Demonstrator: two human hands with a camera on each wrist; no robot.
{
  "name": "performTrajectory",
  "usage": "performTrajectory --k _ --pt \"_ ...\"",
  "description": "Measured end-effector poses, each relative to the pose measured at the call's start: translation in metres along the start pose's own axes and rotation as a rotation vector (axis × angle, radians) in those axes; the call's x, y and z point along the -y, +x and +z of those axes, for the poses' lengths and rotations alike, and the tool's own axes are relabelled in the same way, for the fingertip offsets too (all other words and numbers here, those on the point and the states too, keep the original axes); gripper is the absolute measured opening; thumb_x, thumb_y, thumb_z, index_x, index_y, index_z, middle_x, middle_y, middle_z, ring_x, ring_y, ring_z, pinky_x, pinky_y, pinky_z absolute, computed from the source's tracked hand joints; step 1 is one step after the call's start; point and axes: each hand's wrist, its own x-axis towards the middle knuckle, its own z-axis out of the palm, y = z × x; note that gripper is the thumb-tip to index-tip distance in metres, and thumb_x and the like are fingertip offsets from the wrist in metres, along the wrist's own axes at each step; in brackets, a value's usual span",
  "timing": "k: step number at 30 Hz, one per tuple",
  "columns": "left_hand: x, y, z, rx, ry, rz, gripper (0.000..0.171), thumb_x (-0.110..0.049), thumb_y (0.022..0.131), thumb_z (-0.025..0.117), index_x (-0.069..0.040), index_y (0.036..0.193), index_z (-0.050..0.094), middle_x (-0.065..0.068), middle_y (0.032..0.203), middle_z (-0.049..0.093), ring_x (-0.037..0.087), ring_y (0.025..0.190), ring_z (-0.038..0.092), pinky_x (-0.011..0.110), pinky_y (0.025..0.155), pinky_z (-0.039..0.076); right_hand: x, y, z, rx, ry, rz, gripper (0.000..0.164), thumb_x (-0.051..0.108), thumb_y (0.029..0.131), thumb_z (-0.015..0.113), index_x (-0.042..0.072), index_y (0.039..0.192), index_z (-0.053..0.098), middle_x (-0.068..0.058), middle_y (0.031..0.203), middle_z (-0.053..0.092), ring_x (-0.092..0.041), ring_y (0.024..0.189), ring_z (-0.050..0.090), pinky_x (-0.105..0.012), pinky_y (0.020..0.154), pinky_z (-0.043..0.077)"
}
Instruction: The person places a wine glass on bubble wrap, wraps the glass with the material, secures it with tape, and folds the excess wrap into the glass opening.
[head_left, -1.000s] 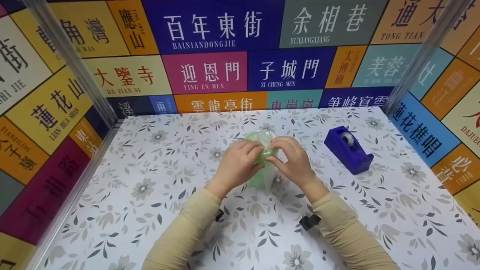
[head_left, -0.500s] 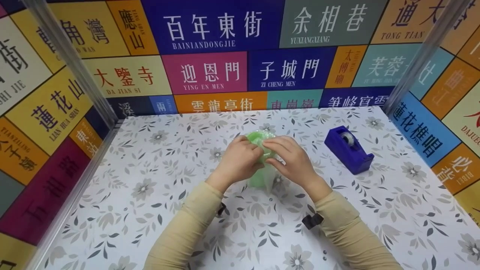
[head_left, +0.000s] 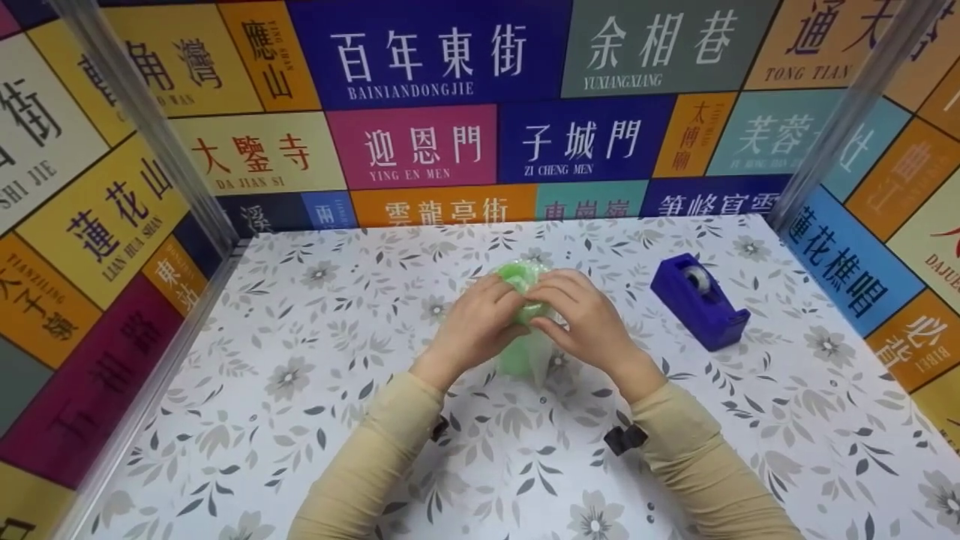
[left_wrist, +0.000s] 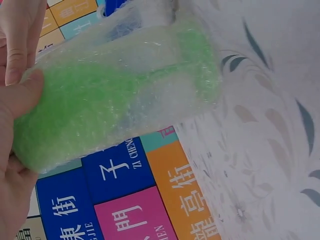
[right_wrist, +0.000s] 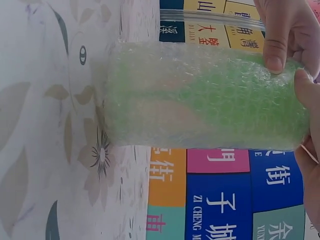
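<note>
A green stemmed goblet (left_wrist: 75, 100) stands upright, its foot down at the table, inside a sleeve of clear bubble wrap (right_wrist: 145, 65). Bowl, stem and foot show through the plastic in both wrist views. My left hand (head_left: 476, 322) grips the wrap at the goblet's top from the left, thumb against the near side and fingers over the rim. From the right, my right hand (head_left: 585, 319) holds the wrap's upper edge between thumb and curled fingers. Both hands' fingertips meet close together at the rim and hide part of the opening.
To the right of my right hand sits a blue tape dispenser (head_left: 697, 304) with a roll of clear tape. A flower-patterned cloth (head_left: 300, 442) covers the table. Colourful sign-printed panels (head_left: 420, 142) rise behind and at both sides, with clear posts at the corners.
The wrap edge that stood up between my hands is lower, and more of the green rim shows. My right fingers have moved in over the rim, towards the left hand.
</note>
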Motion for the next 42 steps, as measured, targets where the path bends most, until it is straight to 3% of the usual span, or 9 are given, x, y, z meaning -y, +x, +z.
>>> performTrajectory --k 4,8,12,20,23,27,35,42 --pt "0.002 -0.004 0.001 -0.049 -0.012 -0.018 0.043 -0.018 0.076 0.087 -0.006 0.105 0.058 0.009 0.109 0.056 0.024 0.099 0.055 0.033 0.083 0.052 0.001 0.002 -0.002 0.021 -0.005 -0.011 0.024 0.016 0.086 0.078 0.005 0.105 0.07 -0.007 0.107 0.069 -0.03 0.113 0.057 -0.038 0.104 0.042" --pt "0.004 -0.006 0.0 -0.033 0.009 -0.034 0.054 -0.024 0.077 0.087 -0.005 0.119 0.059 0.012 0.124 0.055 0.027 0.113 0.054 0.035 0.094 0.05 0.003 0.006 -0.004 0.042 -0.018 -0.02 0.02 0.015 0.085 0.079 0.005 0.1 0.07 -0.006 0.103 0.07 -0.029 0.11 0.057 -0.039 0.101 0.044" --pt "0.004 -0.006 -0.002 0.003 0.009 -0.013 0.054 -0.024 0.079 0.085 -0.006 0.124 0.061 0.011 0.129 0.058 0.025 0.12 0.053 0.034 0.101 0.046 0.005 0.009 -0.006 0.079 -0.039 -0.015 0.016 0.016 0.086 0.075 0.007 0.098 0.07 -0.004 0.1 0.07 -0.029 0.107 0.057 -0.04 0.096 0.047" --pt "-0.002 0.001 -0.006 0.071 0.07 -0.015 0.044 -0.024 0.078 0.086 -0.007 0.115 0.069 0.003 0.113 0.067 0.021 0.109 0.059 0.031 0.104 0.044 0.007 0.015 -0.01 0.14 -0.053 -0.018 0.013 0.017 0.088 0.069 0.009 0.097 0.072 -0.003 0.097 0.072 -0.027 0.1 0.057 -0.04 0.087 0.05" --pt "-0.003 0.005 -0.008 0.101 0.098 -0.036 0.04 -0.027 0.077 0.086 -0.009 0.109 0.072 0.002 0.107 0.069 0.021 0.104 0.06 0.031 0.102 0.045 0.005 0.013 -0.009 0.131 -0.03 -0.011 0.014 0.015 0.087 0.07 0.009 0.099 0.072 -0.003 0.098 0.072 -0.027 0.103 0.057 -0.039 0.091 0.049" --pt "-0.003 0.011 -0.011 0.145 0.114 -0.045 0.031 -0.029 0.075 0.087 -0.01 0.096 0.073 0.001 0.096 0.071 0.02 0.097 0.064 0.034 0.11 0.039 0.003 0.008 -0.006 0.101 -0.003 0.005 0.014 0.013 0.085 0.073 0.008 0.098 0.071 -0.004 0.101 0.069 -0.027 0.107 0.058 -0.039 0.099 0.045" --pt "0.0 0.017 -0.011 0.243 0.1 -0.066 0.026 -0.03 0.073 0.088 -0.013 0.077 0.069 -0.001 0.078 0.069 0.019 0.083 0.066 0.033 0.115 0.031 0.002 0.006 -0.005 0.06 0.033 0.0 0.016 0.011 0.081 0.077 0.007 0.094 0.069 -0.005 0.098 0.068 -0.029 0.108 0.059 -0.042 0.102 0.044" --pt "0.002 0.023 -0.012 0.3 0.107 -0.064 0.028 -0.034 0.075 0.086 -0.013 0.07 0.067 -0.002 0.068 0.065 0.019 0.073 0.064 0.035 0.112 0.036 0.003 0.014 -0.008 0.126 -0.006 0.002 0.012 0.014 0.08 0.073 0.008 0.089 0.067 -0.003 0.089 0.068 -0.026 0.102 0.058 -0.038 0.089 0.05"
